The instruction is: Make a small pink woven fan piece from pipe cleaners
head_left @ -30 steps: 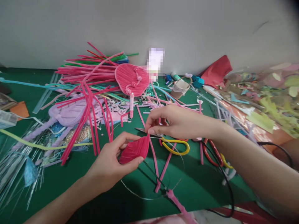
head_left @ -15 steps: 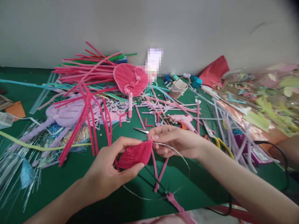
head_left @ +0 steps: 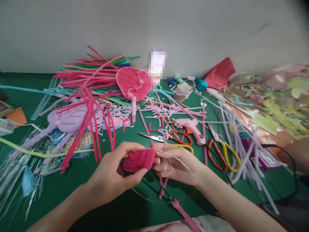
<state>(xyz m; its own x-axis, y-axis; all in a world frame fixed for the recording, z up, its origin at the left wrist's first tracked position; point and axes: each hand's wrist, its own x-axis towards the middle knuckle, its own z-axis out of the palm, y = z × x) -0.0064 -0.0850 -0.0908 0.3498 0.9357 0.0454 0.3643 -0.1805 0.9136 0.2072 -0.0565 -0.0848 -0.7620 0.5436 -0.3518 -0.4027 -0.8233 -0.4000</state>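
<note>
Between the thumb and fingers of my left hand is a curved red piece made of pipe cleaners laid side by side. My right hand is closed at the piece's right edge, pinching a thin pale wire that loops out over the hand. Whether the fingertips also grip the red edge is hard to see. Below hangs a pink wrapped stem with a dark rod running up toward the hands. Just beyond my right hand lie red-and-yellow-handled scissors.
A pink hot glue gun and a second pair of scissors lie to the right. Behind are a finished red fan, bundled pipe cleaners and a small basket. A lilac fan lies left. Another person's arm shows at right.
My right hand has shifted down and slightly left, uncovering the scissors' handles. The red piece has tilted a little in my left hand, which stays nearly in place.
</note>
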